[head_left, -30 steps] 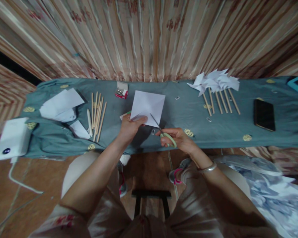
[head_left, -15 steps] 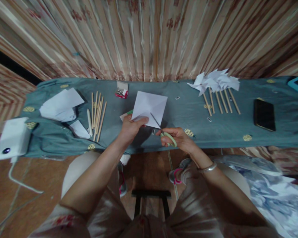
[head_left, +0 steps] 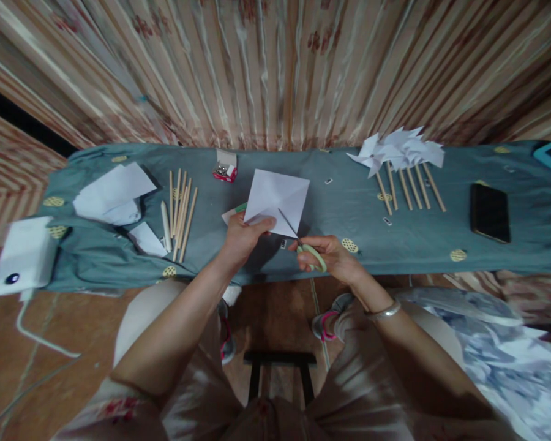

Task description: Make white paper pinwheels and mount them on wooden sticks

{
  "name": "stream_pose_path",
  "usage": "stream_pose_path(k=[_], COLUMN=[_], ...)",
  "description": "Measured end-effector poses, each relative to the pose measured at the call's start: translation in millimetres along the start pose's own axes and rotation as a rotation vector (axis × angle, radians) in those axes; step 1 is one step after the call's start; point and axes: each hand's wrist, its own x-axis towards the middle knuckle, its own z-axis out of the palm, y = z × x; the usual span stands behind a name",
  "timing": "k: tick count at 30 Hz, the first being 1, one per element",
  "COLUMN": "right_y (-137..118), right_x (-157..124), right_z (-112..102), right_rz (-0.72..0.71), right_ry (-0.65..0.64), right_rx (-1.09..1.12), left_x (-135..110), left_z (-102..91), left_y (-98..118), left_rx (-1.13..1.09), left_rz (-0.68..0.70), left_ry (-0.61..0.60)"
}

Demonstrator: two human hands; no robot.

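A square sheet of white paper [head_left: 279,195] with diagonal creases is pinched at its lower left edge by my left hand [head_left: 247,236], thumb on top. My right hand [head_left: 327,256] grips the light green handles of a pair of scissors [head_left: 313,254]. The blades lie at the paper's lower right corner, pointing in toward its middle. Just behind my left hand, a green and white flat item [head_left: 234,212] lies on the cloth, partly covered. Beyond the paper stands a small open red box [head_left: 224,171] of shiny metal bits.
Several wooden sticks [head_left: 180,214] and a stack of white paper [head_left: 110,196] lie left. Paper pinwheels [head_left: 397,150] on sticks and a black phone [head_left: 490,212] lie right. A white device [head_left: 22,254] sits at the left end; a clear bag of paper pieces [head_left: 500,355] is below right.
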Motion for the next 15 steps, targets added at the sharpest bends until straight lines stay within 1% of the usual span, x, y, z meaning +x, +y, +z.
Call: stream_pose_path(k=[10, 15], right_y=[2.6, 3.8], right_x=[2.4, 3.5], right_z=[-1.6, -0.5], right_rz=[-0.009, -0.01], right_ry=[0.01, 0.041], right_rx=[-0.023, -0.006], left_x=[-1.8, -0.9], left_z=[-0.4, -0.8], left_y=[2.1, 2.2], left_rx=[-0.021, -0.021], left_rz=[0.01, 0.009], left_ry=[-0.012, -0.027])
